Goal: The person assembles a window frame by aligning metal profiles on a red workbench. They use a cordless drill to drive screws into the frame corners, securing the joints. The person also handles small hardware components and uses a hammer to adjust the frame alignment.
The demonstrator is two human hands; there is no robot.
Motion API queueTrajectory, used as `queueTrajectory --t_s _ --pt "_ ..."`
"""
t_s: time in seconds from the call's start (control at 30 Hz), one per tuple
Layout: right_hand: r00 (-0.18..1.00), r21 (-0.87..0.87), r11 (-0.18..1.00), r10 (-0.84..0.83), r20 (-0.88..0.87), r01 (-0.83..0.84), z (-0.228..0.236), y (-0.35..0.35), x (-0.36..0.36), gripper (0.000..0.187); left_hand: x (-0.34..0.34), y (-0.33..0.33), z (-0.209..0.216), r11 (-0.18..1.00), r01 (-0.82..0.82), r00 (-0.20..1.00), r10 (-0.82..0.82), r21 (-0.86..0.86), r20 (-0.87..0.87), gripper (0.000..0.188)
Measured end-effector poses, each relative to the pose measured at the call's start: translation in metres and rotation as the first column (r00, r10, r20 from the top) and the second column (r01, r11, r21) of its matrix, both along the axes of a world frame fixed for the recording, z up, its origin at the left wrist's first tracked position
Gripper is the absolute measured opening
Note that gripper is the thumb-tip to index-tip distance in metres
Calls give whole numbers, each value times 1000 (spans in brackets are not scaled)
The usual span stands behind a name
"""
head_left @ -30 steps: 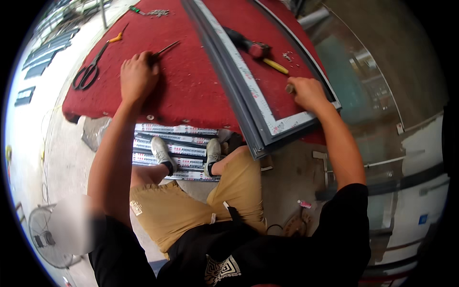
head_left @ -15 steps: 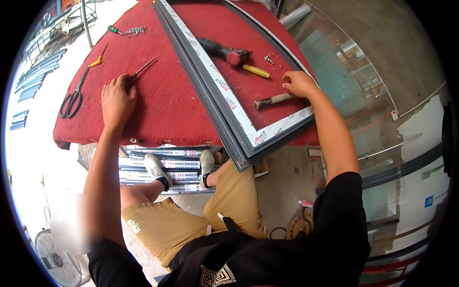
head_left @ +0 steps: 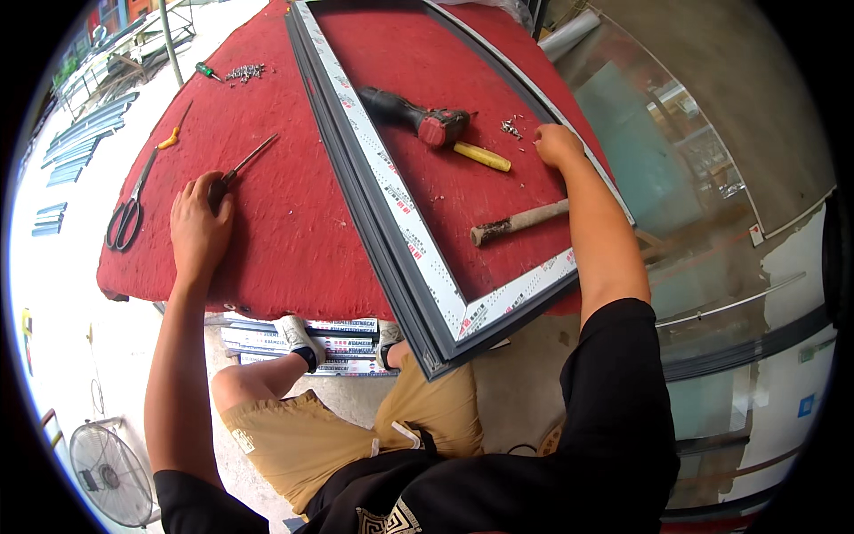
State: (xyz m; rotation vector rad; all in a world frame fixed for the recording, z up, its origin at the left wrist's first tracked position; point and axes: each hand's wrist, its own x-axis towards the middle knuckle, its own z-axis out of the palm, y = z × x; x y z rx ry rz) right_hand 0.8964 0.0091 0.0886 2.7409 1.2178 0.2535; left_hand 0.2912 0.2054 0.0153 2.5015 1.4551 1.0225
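Right hand (head_left: 559,147) moved forward, fingers (head_left: 542,141) near fasteners (head_left: 511,127).

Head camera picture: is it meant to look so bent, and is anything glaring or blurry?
In the head view, a wide fisheye lens bends the frame's long far side and leaves black corners; the ground at left glares nearly white; the glass sheets at right look dimmer; the screwdriver at the left hand looks fairly sharp.
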Motion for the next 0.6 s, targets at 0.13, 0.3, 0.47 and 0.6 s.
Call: queueTrajectory --t_s 0.13,0.3,0.47,0.6 --pt "996 5 996 -84 5 84 -8 7 6 32 7 -3 5 1000 -12 1000 11 -21 -10 40" --pt "996 191 978 -84 7 81 -18 16 6 20 4 -4 7 998 -23 999 22 -50 -30 40" --pt "996 338 938 91 -24 -78 -29 28 2 20 3 1 3 999 -3 999 1 -48 -33 40" --pt "995 319 945 87 -52 -66 -28 30 -2 21 5 0 5 998 -5 1000 3 -67 -27 39"
